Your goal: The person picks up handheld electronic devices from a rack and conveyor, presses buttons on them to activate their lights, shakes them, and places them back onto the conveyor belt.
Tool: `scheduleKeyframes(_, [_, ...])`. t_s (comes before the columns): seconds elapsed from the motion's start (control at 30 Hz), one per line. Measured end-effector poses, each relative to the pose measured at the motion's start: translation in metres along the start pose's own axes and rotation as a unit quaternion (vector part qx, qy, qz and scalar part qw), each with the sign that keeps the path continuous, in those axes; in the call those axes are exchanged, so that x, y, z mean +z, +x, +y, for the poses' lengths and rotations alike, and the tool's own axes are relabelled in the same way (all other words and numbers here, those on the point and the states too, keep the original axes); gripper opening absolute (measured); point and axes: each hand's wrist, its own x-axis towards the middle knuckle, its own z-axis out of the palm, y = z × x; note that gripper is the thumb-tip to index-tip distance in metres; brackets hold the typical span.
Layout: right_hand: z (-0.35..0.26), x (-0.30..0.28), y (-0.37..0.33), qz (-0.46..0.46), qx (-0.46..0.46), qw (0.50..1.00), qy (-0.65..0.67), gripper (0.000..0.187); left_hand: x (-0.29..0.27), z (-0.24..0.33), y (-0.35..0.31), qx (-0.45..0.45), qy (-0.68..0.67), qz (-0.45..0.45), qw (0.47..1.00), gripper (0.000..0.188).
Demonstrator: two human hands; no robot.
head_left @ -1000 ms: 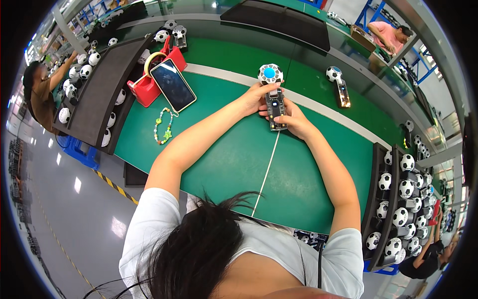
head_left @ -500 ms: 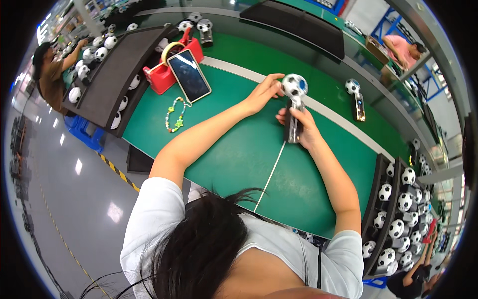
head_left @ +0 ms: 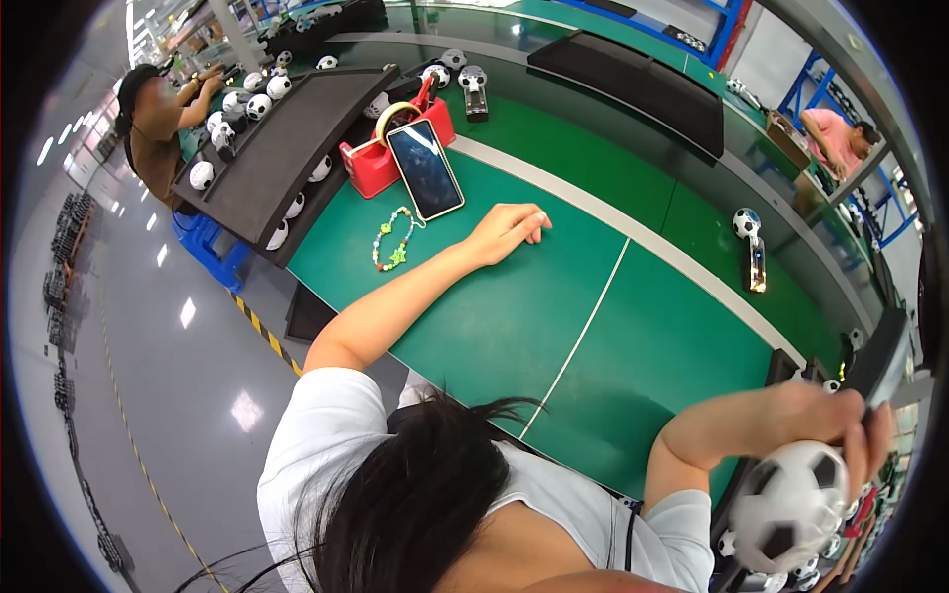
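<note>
My right hand (head_left: 825,420) is at the far right, gripping a soccer-ball-headed handheld device by its dark handle (head_left: 878,361). The handle points up and the black-and-white ball head (head_left: 791,506) hangs below the hand, slightly blurred and close to me. My left hand (head_left: 506,235) rests on the green table mat (head_left: 514,316), its fingers curled together with nothing visible in them. Nearest to it are a phone (head_left: 427,170) leaning on a red tape dispenser (head_left: 371,166) and a beaded strap (head_left: 393,240).
A similar ball-headed device (head_left: 751,249) lies beyond the pale strip at right; another (head_left: 474,94) stands at the back left. A dark tray (head_left: 287,158) slopes at left, soccer balls around it. A black panel (head_left: 628,89) lies at the back. Two co-workers sit farther off.
My right hand has swung from the table's middle to the far right, turning the device ball-down. My left hand has come away from the ball and dropped onto the mat. The view has shifted.
</note>
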Motion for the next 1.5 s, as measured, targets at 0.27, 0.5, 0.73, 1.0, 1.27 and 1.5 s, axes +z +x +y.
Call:
scheduleKeyframes(0.27, [-0.021, -0.015, 0.010, 0.236, -0.020, 0.970, -0.045, 0.022, -0.003, 0.003, -0.003, 0.000, 0.048, -0.011, 0.999, 0.039])
scheduleKeyframes(0.5, [0.032, -0.081, 0.006, 0.254, 0.091, 0.936, -0.226, 0.023, 0.010, 0.008, 0.014, 0.096, 0.240, 0.042, 0.965, 0.023])
scheduleKeyframes(0.73, [0.186, -0.096, -0.096, -0.054, 0.144, 0.834, -0.530, 0.037, -0.011, -0.064, 0.120, 0.018, 0.374, 0.338, 0.863, 0.034])
scheduleKeyframes(1.0, [0.216, -0.172, -0.209, -0.028, 0.454, 0.630, -0.629, 0.087, -0.061, -0.128, 0.161, -0.152, 0.369, 0.410, 0.820, 0.065])
scheduleKeyframes(1.27, [0.215, -0.119, -0.216, -0.190, 0.236, 0.703, -0.643, 0.037, -0.056, -0.143, 0.172, -0.079, 0.118, 0.421, 0.896, 0.053])
scheduleKeyframes(1.5, [0.214, -0.040, -0.260, 0.102, 0.714, 0.692, 0.041, 0.058, 0.066, -0.066, 0.146, 0.014, -0.143, 0.158, 0.977, 0.056])
